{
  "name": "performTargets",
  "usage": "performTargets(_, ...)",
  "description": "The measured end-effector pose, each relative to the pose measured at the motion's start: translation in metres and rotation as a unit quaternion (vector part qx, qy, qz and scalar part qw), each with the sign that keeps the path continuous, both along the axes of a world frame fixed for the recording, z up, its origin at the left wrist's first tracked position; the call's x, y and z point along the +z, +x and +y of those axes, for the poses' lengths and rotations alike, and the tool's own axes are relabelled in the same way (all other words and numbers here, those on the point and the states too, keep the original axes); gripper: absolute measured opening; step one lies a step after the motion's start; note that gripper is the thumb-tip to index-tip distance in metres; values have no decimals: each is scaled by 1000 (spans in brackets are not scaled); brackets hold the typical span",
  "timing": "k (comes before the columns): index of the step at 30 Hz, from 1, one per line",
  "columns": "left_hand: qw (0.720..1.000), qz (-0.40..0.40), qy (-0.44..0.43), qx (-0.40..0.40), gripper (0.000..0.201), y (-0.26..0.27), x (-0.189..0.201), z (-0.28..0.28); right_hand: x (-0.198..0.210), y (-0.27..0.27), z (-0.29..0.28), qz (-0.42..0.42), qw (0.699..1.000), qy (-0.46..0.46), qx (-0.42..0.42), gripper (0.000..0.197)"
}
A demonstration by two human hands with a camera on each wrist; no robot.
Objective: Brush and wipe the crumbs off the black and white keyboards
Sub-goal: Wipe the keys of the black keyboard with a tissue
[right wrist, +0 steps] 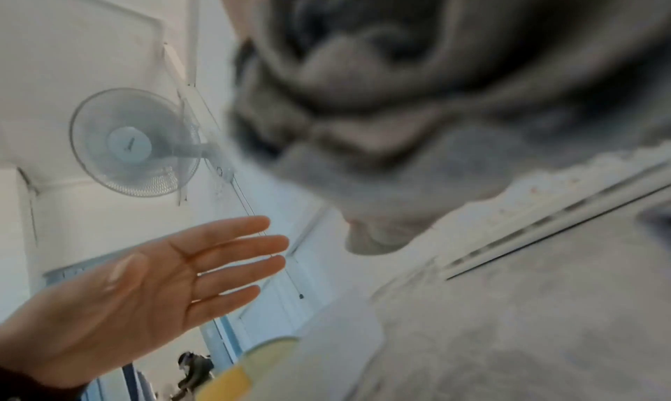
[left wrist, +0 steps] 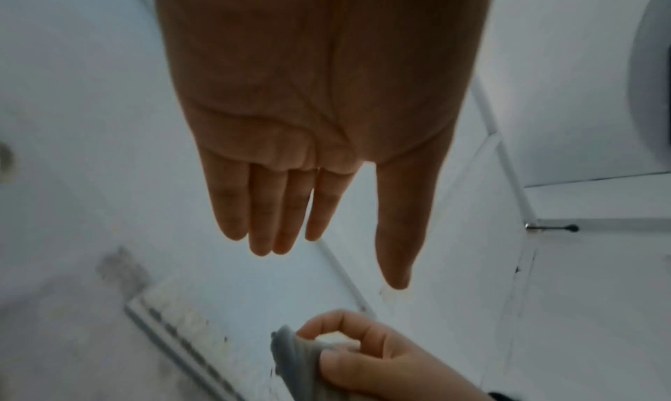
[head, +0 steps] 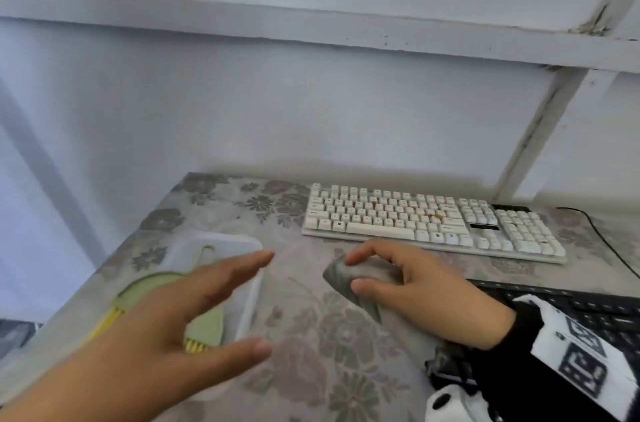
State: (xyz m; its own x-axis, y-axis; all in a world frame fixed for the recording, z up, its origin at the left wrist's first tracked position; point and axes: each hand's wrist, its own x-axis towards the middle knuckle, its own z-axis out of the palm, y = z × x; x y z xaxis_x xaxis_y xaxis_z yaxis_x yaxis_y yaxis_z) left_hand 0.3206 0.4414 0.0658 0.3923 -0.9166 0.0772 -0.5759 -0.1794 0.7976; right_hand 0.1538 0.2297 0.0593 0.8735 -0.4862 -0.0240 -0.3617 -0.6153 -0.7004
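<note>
The white keyboard [head: 433, 219] lies at the far right of the table [head: 346, 352], parallel to the back wall, with orange-brown crumbs [head: 438, 214] scattered among the keys of its central section. The black keyboard [head: 588, 311] lies nearer, at the right edge of the scene, largely hidden behind the right forearm and its black-and-white marker sleeve [head: 571, 352]. The right hand [head: 415, 286] sits between the two keyboards, just in front of the white one, with its fingers and thumb curled around a bunched grey cloth [head: 346, 278]; the cloth's loose end trails toward the near side. The left hand [head: 180, 311] hovers flat over the left part of the table, fingers straight and spread, grasping nothing. Below it stands a clear plastic tray [head: 249, 248] containing a pale green brush set [head: 207, 324] with yellow bristles [head: 197, 347]. A floral-patterned cover spreads over the tabletop. A black cable [head: 602, 238] runs along the far right side of the table beyond the white keyboard. In the right wrist view, a white wall-mounted fan [right wrist: 134, 143] is visible.
</note>
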Motion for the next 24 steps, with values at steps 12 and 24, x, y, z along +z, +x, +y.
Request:
performTargets(12,990,54,-18,132,89,110,-40,65,-10,107,68,-82,970,227,-21,28)
performTargets(24,965,228,-13,130,104,112,-70,71,-25,134,89,45,996,-58,48,41)
